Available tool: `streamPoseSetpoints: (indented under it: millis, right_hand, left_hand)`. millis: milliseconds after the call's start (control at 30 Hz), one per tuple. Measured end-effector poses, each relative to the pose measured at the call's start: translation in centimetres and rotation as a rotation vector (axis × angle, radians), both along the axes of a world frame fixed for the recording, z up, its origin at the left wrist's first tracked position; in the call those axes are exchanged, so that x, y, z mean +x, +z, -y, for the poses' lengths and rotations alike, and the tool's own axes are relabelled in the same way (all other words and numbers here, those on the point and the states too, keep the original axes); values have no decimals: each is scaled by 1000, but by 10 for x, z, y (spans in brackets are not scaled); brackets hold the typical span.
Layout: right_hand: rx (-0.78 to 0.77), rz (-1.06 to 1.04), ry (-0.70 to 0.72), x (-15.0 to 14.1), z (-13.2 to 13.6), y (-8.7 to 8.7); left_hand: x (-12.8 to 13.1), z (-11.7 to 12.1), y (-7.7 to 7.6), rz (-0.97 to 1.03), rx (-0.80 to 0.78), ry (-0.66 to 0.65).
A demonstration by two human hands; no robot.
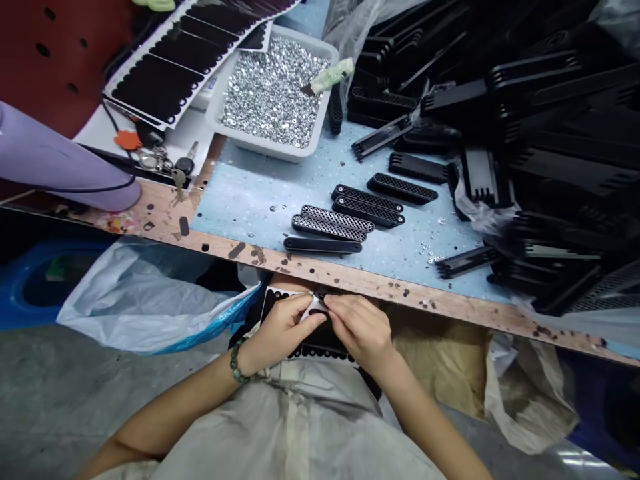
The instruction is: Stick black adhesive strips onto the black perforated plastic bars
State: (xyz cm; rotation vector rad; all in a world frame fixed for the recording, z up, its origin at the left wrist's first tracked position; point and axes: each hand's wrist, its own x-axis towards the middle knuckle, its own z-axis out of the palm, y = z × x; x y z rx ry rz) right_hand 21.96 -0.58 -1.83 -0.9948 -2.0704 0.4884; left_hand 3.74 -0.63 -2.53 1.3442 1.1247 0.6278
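Both my hands work in my lap, just below the table's front edge. My left hand (283, 327) and my right hand (357, 327) meet in a pinch over a sheet of black scalloped stickers on white backing (320, 341). The fingertips of both hands grip a small white and black piece at the sheet's upper edge. A bead bracelet (238, 363) sits on my left wrist. On the table above, several black perforated grille strips (350, 217) lie in a loose row.
A white tray of small silver washers (273, 93) stands at the back. Sheets of black stickers (170, 67) lie far left, keys (165, 163) beside them. A big heap of black plastic parts (540, 133) fills the right. Plastic bags (145, 293) hang under the table edge.
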Motion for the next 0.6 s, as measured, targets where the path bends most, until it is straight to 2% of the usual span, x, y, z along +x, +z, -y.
streamPoseSetpoints:
  millis: [67, 133, 200, 267, 333, 400, 433, 533, 567, 600]
  right_hand:
    - [-28, -20, -73, 2, -1, -1]
    - [-166, -136, -235, 6, -3, 1]
    - [-341, -348, -424, 14, -9, 4]
    - [-448, -542, -521, 23, -21, 11]
    - [-444, -582, -517, 33, -39, 20]
    - [-363, -448, -449, 39, -61, 29]
    - [-308, -344, -402, 41, -74, 33]
    - [-139, -49, -258, 41, -111, 36]
    - [-93, 21, -224, 40, -122, 35]
    - [-58, 83, -196, 38, -132, 33]
  left_hand:
    - [2, -1, -3, 49, -35, 23]
    - [2, 0, -8, 63, -56, 42]
    - [1, 2, -13, -39, -58, 23]
    - [-4, 3, -13, -192, -24, -83]
    - [-13, 0, -7, -298, 42, -257]
    - [-26, -13, 5, -340, 159, -325]
    - [-33, -24, 12, -361, 247, -263]
    - [-46, -68, 26, -460, 503, 64]
    - [-47, -85, 28, -468, 510, 70]
    - [-46, -100, 29, -456, 487, 20]
